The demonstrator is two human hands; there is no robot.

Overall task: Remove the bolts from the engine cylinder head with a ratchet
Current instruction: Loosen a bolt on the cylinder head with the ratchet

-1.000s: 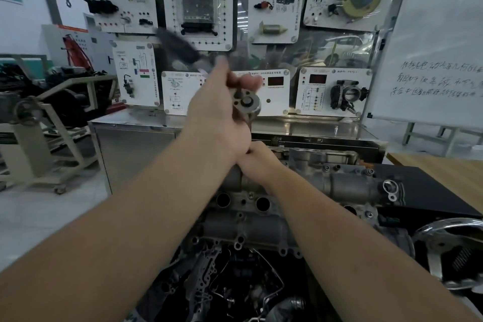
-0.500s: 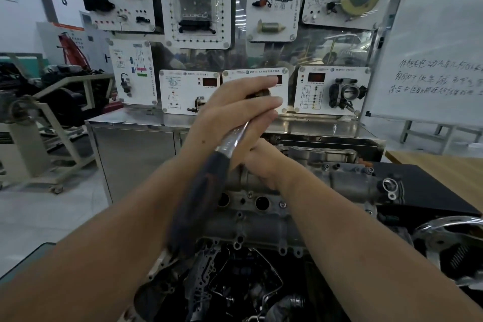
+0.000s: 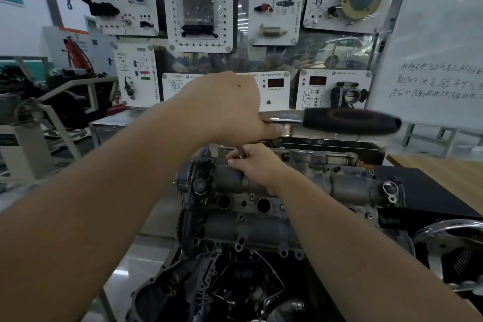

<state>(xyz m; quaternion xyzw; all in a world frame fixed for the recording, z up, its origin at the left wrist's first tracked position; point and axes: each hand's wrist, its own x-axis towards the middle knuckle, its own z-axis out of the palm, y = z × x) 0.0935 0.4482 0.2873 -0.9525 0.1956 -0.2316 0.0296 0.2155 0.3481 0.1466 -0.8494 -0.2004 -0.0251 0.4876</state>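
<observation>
The cylinder head (image 3: pixel 243 206) is sitting near centre, and the right hand (image 3: pixel 257 165) is resting on its far edge, fingers pinching the thin extension bar (image 3: pixel 241 151) that is rising from it. Just above, the left hand (image 3: pixel 230 107) is gripping the head end of the ratchet (image 3: pixel 339 120), whose black handle is pointing right, blurred. Farther off, a panel board (image 3: pixel 201 10) is standing, with a whiteboard (image 3: pixel 439 42) at far right.
</observation>
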